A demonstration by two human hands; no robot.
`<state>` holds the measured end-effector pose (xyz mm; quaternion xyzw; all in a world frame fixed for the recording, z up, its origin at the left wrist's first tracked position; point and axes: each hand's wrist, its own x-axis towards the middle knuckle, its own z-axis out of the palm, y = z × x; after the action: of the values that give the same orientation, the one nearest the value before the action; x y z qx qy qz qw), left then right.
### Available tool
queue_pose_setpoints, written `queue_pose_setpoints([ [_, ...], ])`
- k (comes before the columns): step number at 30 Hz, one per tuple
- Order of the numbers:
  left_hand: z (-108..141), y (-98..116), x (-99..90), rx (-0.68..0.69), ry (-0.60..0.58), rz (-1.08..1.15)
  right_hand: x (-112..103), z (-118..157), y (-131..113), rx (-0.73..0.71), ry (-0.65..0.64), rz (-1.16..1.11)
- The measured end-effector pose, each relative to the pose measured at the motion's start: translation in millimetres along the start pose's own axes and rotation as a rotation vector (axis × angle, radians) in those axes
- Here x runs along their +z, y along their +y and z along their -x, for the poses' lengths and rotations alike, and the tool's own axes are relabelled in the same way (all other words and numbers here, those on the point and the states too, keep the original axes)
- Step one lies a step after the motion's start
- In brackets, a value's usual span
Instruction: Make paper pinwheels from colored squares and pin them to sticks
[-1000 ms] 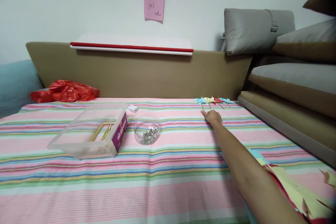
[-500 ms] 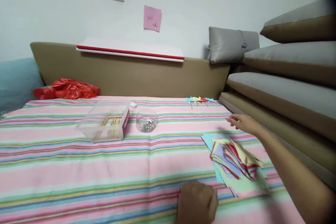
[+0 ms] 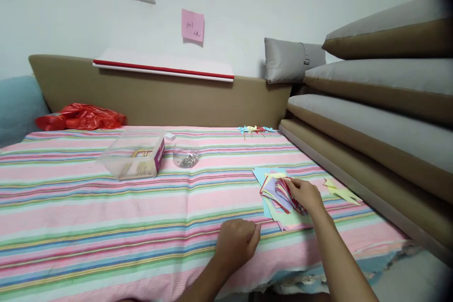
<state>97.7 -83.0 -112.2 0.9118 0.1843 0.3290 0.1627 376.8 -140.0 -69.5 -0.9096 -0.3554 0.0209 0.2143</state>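
Note:
A fanned pile of coloured paper pieces (image 3: 274, 188), purple, red, yellow, green and blue, lies on the striped cloth at the right. My right hand (image 3: 305, 194) reaches onto the pile, its fingers pinched on the red paper pieces at the right side. Left of the pile, my left hand (image 3: 236, 241) rests on the cloth, curled into a fist; whatever its fingers hold, if anything, is hidden. Beyond my right hand, a yellow cut paper piece (image 3: 341, 192) lies near the cushions.
A clear plastic box (image 3: 134, 160) with sticks and a round clear container (image 3: 186, 155) of small metal pieces stand left of centre. Small paper pinwheels (image 3: 256, 130) lie at the back. Stacked cushions (image 3: 368, 118) border the right, a red plastic bag (image 3: 83, 117) the back left.
My right hand has come down and left onto the paper pile. The yellow piece now lies separately to the right. My left hand shows more fully, still curled. The view has shifted right.

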Motion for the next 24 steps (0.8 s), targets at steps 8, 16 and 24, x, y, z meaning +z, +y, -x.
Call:
queue_pose_setpoints([
  [8, -2.9, 2.3, -1.3, -0.042, -0.06, 0.006, 1.0, 1.6, 11.8, 0.035, -0.027, -0.099],
  [16, -3.4, 4.5, -1.7, -0.046, -0.083, 0.006, 0.1, 1.9, 18.5, 0.04, -0.007, -0.175],
  [24, -2.1, 5.9, -2.2, 0.003, -0.086, -0.005, -3.0, 3.0, 18.1, 0.068, -0.048, -0.193],
])
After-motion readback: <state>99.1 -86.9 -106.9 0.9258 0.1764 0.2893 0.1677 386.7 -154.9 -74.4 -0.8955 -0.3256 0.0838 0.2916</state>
